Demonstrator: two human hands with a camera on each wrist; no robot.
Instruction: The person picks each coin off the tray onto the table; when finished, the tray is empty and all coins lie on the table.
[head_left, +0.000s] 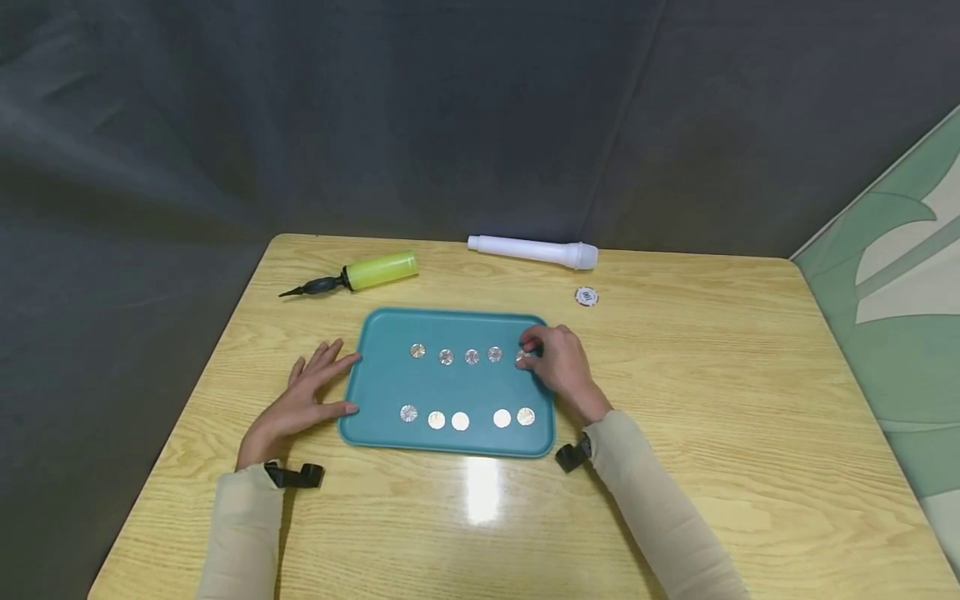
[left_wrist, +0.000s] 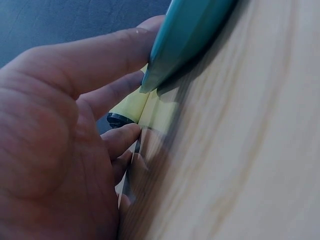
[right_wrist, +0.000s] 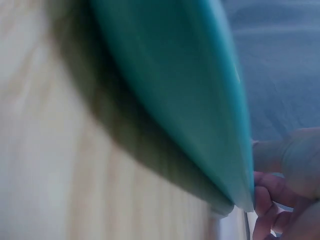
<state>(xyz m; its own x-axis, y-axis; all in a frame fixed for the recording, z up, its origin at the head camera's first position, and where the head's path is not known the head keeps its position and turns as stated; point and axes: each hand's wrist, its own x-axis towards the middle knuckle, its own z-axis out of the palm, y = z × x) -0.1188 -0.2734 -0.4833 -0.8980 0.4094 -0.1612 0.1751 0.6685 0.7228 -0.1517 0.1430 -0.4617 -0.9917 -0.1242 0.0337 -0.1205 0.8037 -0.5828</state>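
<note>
A teal tray (head_left: 480,387) lies on the wooden table, bearing two rows of shiny silver coins. The far row includes a coin (head_left: 417,351) toward the left; the near row has one coin (head_left: 408,413) at its left end and a gap toward the right. My left hand (head_left: 303,400) touches the tray's left rim with spread, straight fingers, as the left wrist view also shows. At the right end of the far row, my right hand (head_left: 562,362) pinches a coin (head_left: 522,356) between thumb and fingers, partly covering it. In the right wrist view the tray's side (right_wrist: 175,100) hides the fingertips.
Behind the tray lie a yellow-green hand pump (head_left: 381,270) with a black nozzle, left, and a white toy microphone (head_left: 532,250). A poker chip (head_left: 587,297) lies beyond the tray's far right corner. A dark curtain (head_left: 465,117) hangs behind the table.
</note>
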